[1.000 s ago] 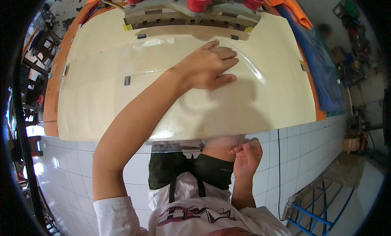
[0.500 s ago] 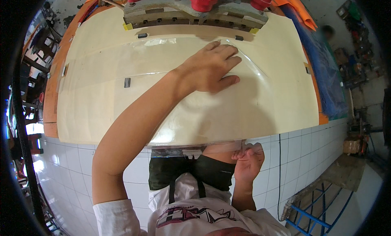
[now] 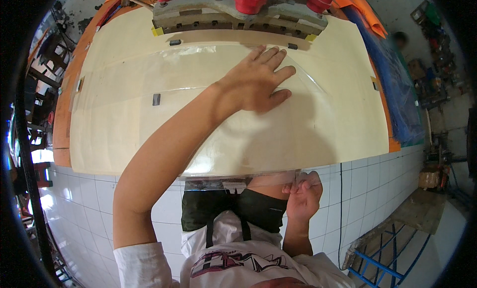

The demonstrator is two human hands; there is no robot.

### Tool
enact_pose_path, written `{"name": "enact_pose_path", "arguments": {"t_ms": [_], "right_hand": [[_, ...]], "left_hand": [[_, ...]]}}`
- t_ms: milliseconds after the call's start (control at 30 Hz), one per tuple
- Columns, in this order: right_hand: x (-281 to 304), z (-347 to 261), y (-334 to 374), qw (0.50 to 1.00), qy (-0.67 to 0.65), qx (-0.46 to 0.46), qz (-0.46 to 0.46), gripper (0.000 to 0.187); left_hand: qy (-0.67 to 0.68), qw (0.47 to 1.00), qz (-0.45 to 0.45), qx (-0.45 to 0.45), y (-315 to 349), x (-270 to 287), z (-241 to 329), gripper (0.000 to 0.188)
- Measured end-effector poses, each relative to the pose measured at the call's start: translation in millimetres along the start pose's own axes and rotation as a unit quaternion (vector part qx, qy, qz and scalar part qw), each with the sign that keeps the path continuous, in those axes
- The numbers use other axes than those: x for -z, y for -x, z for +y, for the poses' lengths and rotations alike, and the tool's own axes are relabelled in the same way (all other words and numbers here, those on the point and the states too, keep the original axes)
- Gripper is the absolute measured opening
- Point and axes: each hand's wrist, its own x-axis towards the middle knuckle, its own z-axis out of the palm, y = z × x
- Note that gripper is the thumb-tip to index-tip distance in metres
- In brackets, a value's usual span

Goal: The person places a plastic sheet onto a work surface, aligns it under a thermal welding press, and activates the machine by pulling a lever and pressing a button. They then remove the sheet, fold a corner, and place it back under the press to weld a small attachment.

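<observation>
Film (image 3: 248,146) lies under left hand (image 3: 256,84), near edge by right hand (image 3: 304,196).

clear plastic sheet (image 3: 238,144) | thin, glossy | mostly flat, slanting ridge at far right | on cream-covered desk (image 3: 355,99), near edge overhanging

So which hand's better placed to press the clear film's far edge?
Probably left: the left hand lies spread on the clear film, near its far edge; the right hand is at the film's overhanging near edge.
</observation>
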Motion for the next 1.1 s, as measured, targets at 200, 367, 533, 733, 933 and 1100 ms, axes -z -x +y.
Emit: {"name": "enact_pose_path", "arguments": {"t_ms": [200,367,533,733,933,1100], "right_hand": [[-2.7,-5.3,0.6,1.000,0.011,-0.011,-0.006,0.020],[1.2,-2.9,-0.4,0.999,0.030,-0.017,0.003,0.023],[-6.5,-5.8,-7.1,0.998,0.054,-0.008,-0.009,0.026],[-4.2,-5.4,-5.1,0.999,0.052,-0.009,-0.015,0.033],[-4.2,-5.5,-0.5,0.999,0.029,-0.033,0.026,0.029],[1.3,-1.7,2.9,0.996,0.074,-0.027,0.041,0.031]], "left_hand": [[-0.001,1.000,-0.014,0.011,2.2,-0.2,1.1,0.055],[0.005,0.999,-0.027,0.021,4.1,-6.0,-0.5,0.059],[-0.028,0.997,-0.063,0.043,1.1,-5.7,-6.2,0.059],[-0.028,0.998,-0.044,0.040,1.1,-6.1,-8.6,0.063],[-0.014,0.997,-0.077,0.022,2.8,0.5,-11.5,0.068],[-0.009,0.997,-0.072,0.019,2.3,1.4,-10.3,0.067]]}}
